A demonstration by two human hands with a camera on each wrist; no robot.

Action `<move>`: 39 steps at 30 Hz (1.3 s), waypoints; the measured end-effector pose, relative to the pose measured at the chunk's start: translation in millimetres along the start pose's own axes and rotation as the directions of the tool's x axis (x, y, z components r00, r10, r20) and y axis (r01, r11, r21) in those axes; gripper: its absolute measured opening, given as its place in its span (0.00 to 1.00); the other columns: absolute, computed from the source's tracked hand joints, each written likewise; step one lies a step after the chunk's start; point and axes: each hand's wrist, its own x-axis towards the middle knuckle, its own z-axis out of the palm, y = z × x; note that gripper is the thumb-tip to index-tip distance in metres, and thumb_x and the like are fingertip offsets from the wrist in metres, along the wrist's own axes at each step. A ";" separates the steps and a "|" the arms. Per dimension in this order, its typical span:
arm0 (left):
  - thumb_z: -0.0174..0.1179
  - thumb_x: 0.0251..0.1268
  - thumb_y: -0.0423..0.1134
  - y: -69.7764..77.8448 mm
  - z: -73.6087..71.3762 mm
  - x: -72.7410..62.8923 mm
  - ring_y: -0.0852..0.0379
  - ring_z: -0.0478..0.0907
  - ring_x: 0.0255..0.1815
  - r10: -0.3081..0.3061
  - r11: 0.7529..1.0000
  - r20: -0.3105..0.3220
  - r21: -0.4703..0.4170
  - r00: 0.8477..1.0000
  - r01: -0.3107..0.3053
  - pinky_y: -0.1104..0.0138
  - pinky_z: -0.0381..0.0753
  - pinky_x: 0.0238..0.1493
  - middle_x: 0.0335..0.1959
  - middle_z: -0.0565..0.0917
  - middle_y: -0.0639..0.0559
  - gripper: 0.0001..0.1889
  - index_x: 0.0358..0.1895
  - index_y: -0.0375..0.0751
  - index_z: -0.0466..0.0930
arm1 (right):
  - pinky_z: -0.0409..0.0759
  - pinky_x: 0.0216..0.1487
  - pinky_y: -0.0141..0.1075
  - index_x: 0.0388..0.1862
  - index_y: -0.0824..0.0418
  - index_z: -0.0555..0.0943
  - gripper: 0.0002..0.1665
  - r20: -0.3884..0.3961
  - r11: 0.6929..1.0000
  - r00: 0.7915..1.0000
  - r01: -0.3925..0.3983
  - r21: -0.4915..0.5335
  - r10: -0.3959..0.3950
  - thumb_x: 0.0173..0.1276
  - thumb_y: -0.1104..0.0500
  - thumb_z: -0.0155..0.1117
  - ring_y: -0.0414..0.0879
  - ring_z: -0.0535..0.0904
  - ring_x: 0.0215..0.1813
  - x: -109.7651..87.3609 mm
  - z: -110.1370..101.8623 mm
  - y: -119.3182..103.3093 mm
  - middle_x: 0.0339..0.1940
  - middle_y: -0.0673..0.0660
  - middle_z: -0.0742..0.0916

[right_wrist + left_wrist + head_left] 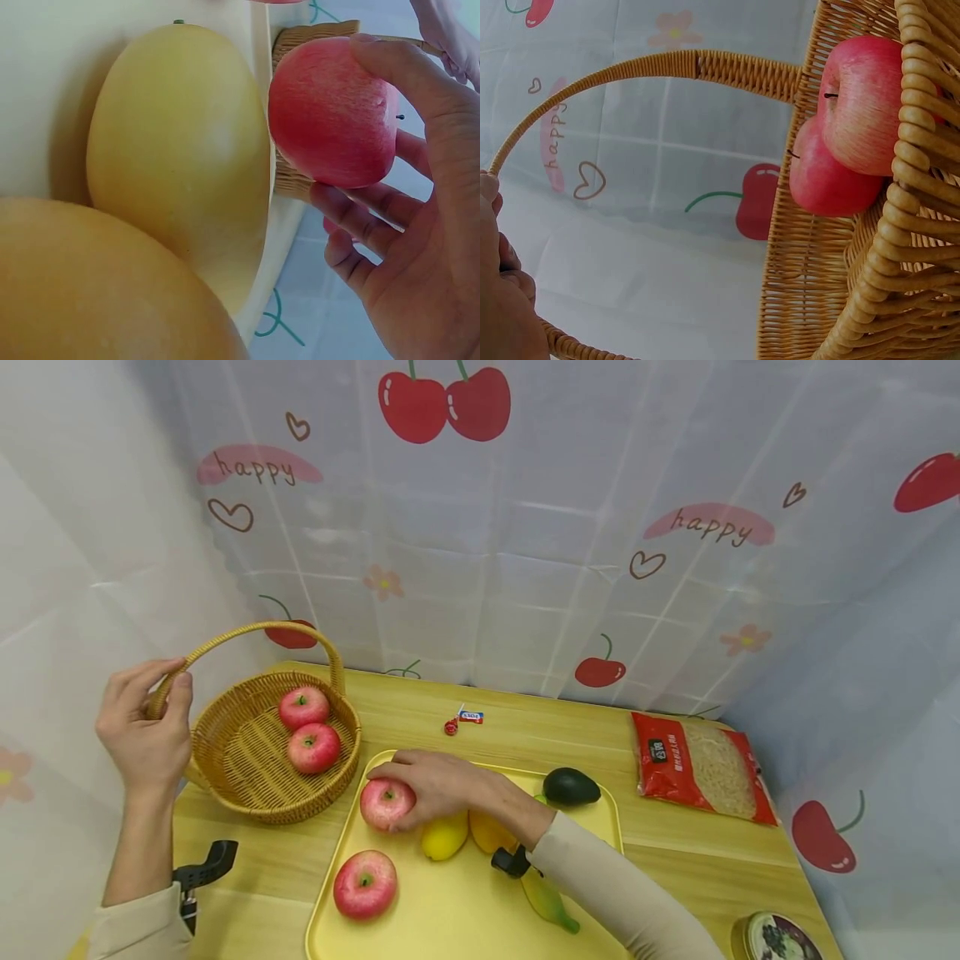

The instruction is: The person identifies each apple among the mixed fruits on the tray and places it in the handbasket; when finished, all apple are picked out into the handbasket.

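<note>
My left hand [146, 727] grips the arched handle [255, 627] of a wicker basket [243, 772] at the left. Inside the basket lie two red apples, one behind [303, 707] the other [314, 749]. My right hand [442, 783] holds another red apple [384, 804] at the tray's far left corner, its thumb and fingers round the fruit in the right wrist view. Nearer the front on the yellow tray [442, 918] sits one more apple [365, 885]. A yellow fruit [444, 838] and an orange-yellow fruit [487, 835] lie beside and partly under my right hand and forearm.
On the tray's right side are a dark green avocado [572, 787] and a yellow-green fruit [551, 903], partly hidden by my sleeve. Behind the tray lie a red lollipop [452, 727] and a small wrapped sweet [472, 717]. A red bag [705, 768] and a round tin [783, 937] are at the right.
</note>
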 end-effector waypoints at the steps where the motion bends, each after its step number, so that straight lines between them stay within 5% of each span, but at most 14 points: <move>1: 0.65 0.63 0.27 -0.1 0.1 0.0 0.68 0.74 0.31 0.001 1.000 -0.002 0.005 1.000 -0.001 0.87 0.69 0.25 0.44 0.84 0.51 0.09 0.44 0.23 0.86 | 0.75 0.53 0.29 0.73 0.40 0.70 0.44 -0.001 1.000 1.000 -0.003 0.008 0.003 0.59 0.30 0.69 0.36 0.74 0.51 0.2 -0.5 -0.1 0.55 0.44 0.78; 17: 0.67 0.63 0.29 -0.5 0.5 0.5 0.63 0.75 0.45 0.031 0.999 -0.028 0.045 0.999 -0.030 0.86 0.70 0.31 0.43 0.82 0.55 0.08 0.42 0.26 0.88 | 0.76 0.54 0.30 0.73 0.39 0.69 0.45 -0.071 0.999 0.997 0.010 0.048 -0.006 0.59 0.31 0.69 0.36 0.74 0.52 5.0 -8.5 -1.4 0.56 0.44 0.77; 39: 0.67 0.63 0.28 -1.5 1.0 1.0 0.62 0.76 0.45 0.040 0.999 -0.036 0.035 0.999 -0.038 0.84 0.73 0.35 0.43 0.83 0.53 0.08 0.41 0.26 0.88 | 0.73 0.54 0.26 0.72 0.38 0.69 0.44 -0.127 0.997 0.991 0.041 0.059 -0.033 0.59 0.30 0.68 0.34 0.71 0.53 17.7 -8.0 -11.3 0.55 0.42 0.75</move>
